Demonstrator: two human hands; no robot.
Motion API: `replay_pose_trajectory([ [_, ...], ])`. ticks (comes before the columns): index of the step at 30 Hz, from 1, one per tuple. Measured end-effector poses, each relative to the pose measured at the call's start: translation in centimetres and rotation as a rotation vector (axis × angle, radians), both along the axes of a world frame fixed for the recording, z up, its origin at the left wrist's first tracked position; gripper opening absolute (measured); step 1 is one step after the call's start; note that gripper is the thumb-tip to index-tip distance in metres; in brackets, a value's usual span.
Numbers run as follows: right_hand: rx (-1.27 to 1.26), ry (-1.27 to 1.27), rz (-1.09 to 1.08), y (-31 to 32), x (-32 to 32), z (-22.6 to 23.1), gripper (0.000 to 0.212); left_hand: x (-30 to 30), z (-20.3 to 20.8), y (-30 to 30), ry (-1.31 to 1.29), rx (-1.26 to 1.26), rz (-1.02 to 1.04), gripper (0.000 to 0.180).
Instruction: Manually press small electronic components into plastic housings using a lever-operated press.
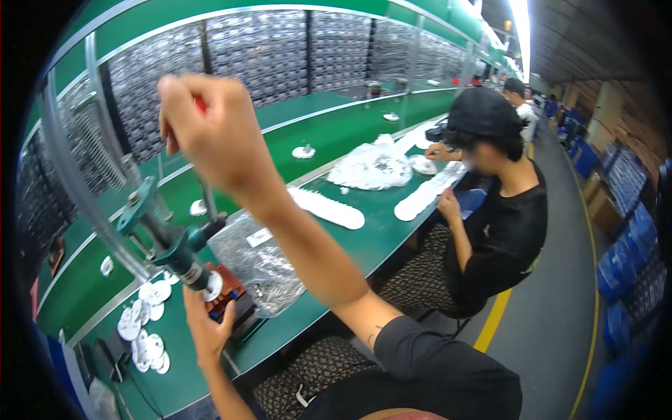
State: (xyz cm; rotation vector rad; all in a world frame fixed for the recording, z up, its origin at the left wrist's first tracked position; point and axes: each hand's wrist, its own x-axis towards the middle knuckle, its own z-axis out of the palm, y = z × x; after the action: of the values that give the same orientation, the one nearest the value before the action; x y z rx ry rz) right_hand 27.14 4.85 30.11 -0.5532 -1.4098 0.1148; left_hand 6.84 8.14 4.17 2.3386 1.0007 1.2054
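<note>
My right hand [213, 133] is raised high and closed round a handle, of which a bit of red [201, 105] shows between the fingers. Below it stands a green bench press [175, 252]; a metal rod [207, 196] rises from it toward that hand. Under the press's ram, a round white plastic part [212, 285] sits at an orange-red fixture [227, 280]. My left hand [204, 329] is beside the fixture, thumb and fingers apart, fingertips near the white part. Whether they touch it I cannot tell.
Several white discs [143, 311] lie left of the press. A clear plastic bag [255, 259] of small metal pieces lies to its right. Beyond are stacked white parts [329, 208] and a white heap [371, 168]. A co-worker [507, 203] sits at right, handling white parts.
</note>
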Motion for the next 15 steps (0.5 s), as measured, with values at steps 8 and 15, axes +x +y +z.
replay_pose_trajectory([
  [8,0.308,0.029,-0.014,-10.5,-1.0,-16.9,0.022,-0.2,-0.7,0.3,-0.048,0.021,0.016,0.056],
  [15,0.320,-0.065,-0.090,-7.0,0.2,-10.8,0.025,-0.7,-3.0,1.4,0.010,0.115,0.151,0.052],
])
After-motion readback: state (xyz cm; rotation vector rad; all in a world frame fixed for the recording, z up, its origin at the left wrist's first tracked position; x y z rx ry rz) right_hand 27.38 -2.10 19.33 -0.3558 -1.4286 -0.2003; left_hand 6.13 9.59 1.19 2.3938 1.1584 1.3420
